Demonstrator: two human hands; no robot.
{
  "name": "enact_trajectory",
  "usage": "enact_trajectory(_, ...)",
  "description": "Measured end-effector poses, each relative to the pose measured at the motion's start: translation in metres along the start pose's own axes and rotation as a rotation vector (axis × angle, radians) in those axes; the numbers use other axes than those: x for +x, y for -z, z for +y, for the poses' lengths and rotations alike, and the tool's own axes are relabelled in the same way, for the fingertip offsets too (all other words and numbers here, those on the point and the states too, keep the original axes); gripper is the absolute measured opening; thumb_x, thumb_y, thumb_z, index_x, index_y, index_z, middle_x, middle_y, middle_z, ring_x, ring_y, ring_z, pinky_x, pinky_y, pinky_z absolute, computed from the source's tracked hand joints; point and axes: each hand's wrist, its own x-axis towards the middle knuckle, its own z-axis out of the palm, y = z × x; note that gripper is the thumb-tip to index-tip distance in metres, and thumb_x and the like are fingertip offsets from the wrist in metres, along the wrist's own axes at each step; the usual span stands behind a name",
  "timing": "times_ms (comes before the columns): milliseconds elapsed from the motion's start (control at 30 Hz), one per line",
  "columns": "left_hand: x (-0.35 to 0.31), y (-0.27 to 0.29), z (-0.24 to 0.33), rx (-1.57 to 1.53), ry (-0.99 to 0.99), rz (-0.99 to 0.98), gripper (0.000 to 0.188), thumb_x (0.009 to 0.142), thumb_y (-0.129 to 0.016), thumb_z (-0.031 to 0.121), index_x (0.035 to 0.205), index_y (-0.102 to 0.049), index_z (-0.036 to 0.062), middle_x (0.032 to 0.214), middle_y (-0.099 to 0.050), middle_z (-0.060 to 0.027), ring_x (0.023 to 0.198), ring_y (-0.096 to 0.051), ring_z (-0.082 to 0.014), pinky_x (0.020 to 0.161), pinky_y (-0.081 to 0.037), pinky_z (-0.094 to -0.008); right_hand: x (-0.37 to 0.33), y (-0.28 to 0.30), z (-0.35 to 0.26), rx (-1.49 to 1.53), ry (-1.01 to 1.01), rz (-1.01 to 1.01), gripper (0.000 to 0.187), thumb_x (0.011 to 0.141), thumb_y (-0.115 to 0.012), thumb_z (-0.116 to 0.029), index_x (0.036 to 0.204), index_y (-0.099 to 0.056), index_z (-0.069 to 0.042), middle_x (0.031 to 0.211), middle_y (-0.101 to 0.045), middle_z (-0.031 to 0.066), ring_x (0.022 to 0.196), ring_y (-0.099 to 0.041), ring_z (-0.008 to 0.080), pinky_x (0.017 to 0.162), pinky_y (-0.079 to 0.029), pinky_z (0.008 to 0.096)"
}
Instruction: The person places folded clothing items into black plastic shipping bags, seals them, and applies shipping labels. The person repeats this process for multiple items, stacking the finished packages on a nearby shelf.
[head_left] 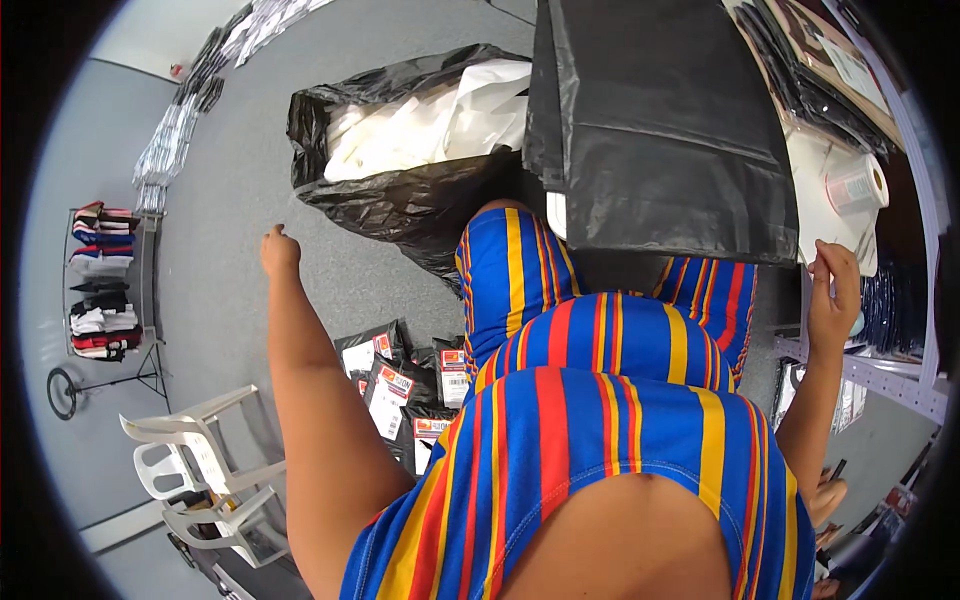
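Observation:
My left hand (280,252) hangs out to the left above the grey floor, its fingers curled in and nothing visible in them. Over at the right, my right hand (836,280) has thumb and fingertips pinched together at the lower edge of a white sheet (805,165); whatever is between them is too small to make out. On that sheet lies a roll of printed labels (850,190). Large flat black plastic bags (670,130) lie in front of me above my knees. A white corner (556,212) sticks out from under them.
An open black bin bag (390,205) holds crumpled white material (420,130). Labelled black parcels (390,395) lie on the floor near my left leg. White plastic chairs (205,450) and a clothes rack (105,280) stand left. Packaged goods (840,70) fill the right side. Another person's hand (828,497) shows lower right.

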Motion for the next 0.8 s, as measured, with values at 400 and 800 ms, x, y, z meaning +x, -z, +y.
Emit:
enact_trajectory(400,-0.16,-0.002,0.081,-0.628,-0.516,0.121,0.03,0.071,-0.055,0.001,0.101,-0.053,0.0061,0.095,-0.052,-0.012,0.089,-0.051,-0.0269,0.078,-0.04,-0.0343,-0.031,-0.005,0.045,-0.299,0.021,0.024,0.036,0.067,-0.053,0.003,0.103,-0.052,-0.007,0.102,-0.047,0.0125,0.096,-0.045,0.0282,0.082,-0.036,0.0343)
enact_trajectory(800,-0.228,0.05,0.266,-0.846,-1.206,0.554,0.055,0.052,-0.056,-0.006,0.102,-0.052,0.015,0.107,-0.04,-0.0097,0.104,-0.039,-0.0305,0.088,-0.031,-0.0423,-0.043,-0.037,0.093,-0.618,0.01,0.063,0.063,0.058,-0.062,-0.005,0.115,-0.045,-0.024,0.114,-0.038,0.0054,0.115,-0.03,0.0273,0.093,-0.024,0.0484)
